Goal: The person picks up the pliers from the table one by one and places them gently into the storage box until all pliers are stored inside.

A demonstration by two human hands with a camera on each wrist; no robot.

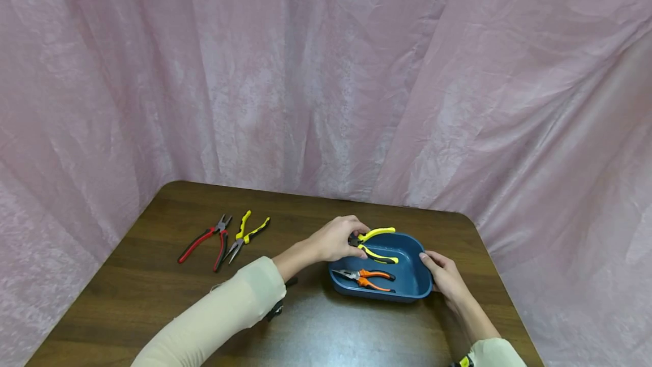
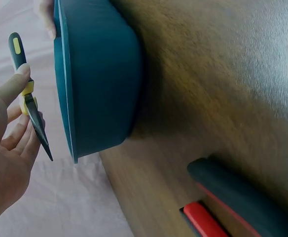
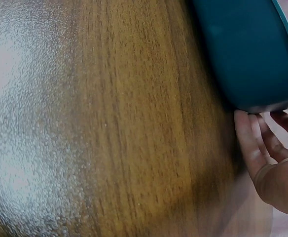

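My left hand (image 1: 340, 239) pinches yellow-and-black pliers (image 1: 381, 233) by the part near their joint, above the blue tray (image 1: 412, 268). The pliers' handles spread toward the right; in the left wrist view their dark jaws point downward past the fingers. Orange-and-black long-nose pliers (image 1: 368, 275) lie inside the tray, along its near side. At the tray's right end my right hand (image 1: 448, 277) grips the wall, thumb over the rim and fingers against the outside, as the right wrist view also shows.
To the left lie red-and-black pliers (image 1: 220, 237) and yellow-and-black long-nose pliers (image 1: 247, 237), both with handles spread. Black-and-red handles (image 2: 205, 219) rest on the table below the left forearm, mostly hidden from the head view. A pink curtain (image 1: 305, 72) hangs behind the wooden table (image 1: 153, 299).
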